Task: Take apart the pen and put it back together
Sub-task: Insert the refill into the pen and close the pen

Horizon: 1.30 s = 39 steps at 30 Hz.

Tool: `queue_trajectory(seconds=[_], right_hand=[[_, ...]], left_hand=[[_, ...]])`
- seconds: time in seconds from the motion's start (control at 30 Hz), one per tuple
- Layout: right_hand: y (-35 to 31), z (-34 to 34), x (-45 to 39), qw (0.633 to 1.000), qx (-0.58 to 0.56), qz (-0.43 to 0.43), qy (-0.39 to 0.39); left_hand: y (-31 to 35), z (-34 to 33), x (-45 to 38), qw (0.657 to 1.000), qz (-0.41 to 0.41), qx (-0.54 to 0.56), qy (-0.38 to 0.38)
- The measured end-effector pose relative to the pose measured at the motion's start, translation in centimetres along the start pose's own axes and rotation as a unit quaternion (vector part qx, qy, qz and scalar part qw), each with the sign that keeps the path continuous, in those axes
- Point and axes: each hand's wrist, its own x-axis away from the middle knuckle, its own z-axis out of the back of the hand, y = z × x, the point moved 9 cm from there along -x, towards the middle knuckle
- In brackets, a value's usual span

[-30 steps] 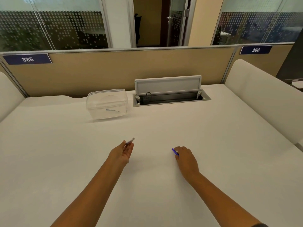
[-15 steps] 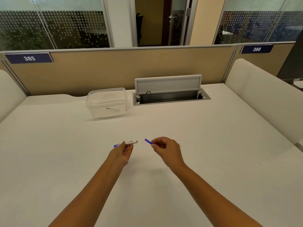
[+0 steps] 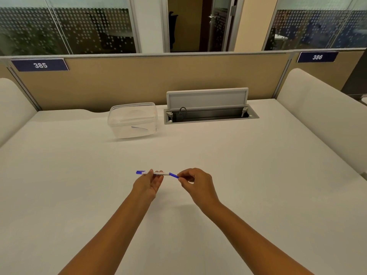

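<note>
A white pen barrel (image 3: pixel 158 173) with a blue end at its left lies level above the white desk (image 3: pixel 258 175), pinched by the fingers of my left hand (image 3: pixel 148 185). My right hand (image 3: pixel 195 183) pinches a short blue pen piece (image 3: pixel 173 175) whose left end touches the barrel's right end. I cannot tell how far the blue piece sits inside the barrel. Both hands hover near the middle of the desk, a little above its surface.
A clear plastic box (image 3: pixel 132 120) with a thin part inside stands at the back of the desk. To its right is an open cable hatch (image 3: pixel 210 114) with its lid raised. A tan partition (image 3: pixel 151 80) runs behind, and padded side panels flank the desk.
My right hand lifted the blue piece from the desk and carried it left until it met the barrel's right end. My left hand turned the barrel level.
</note>
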Motion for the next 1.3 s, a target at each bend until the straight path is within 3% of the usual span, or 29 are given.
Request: queue_trajectory(seconds=[0.23, 0.43, 0.67, 1.07, 1.3], right_hand=[[0.2, -1.0, 0.3, 0.996, 0.076, 0.028, -0.021], [0.4, -0.8, 0.8, 0.999, -0.026, 0.025, 0.016], [1.3, -0.2, 0.5, 0.999, -0.017, 0.035, 0.033], [0.3, -0.7, 1.0, 0.993, 0.073, 0.092, 0.018], [1.3, -2.5, 1.0, 0.985, 0.154, 0.066, -0.036]], left_hand=[[1.4, 0.6, -0.1, 0.996, -0.077, -0.051, 0.005], [0.9, -0.6, 1.2, 0.991, -0.107, -0.076, -0.009], [1.8, -0.2, 1.1, 0.993, -0.116, -0.036, -0.014], [1.6, -0.7, 1.0, 0.992, -0.119, -0.036, -0.023], [1.1, -2.0, 1.7, 0.990, -0.123, -0.037, -0.053]])
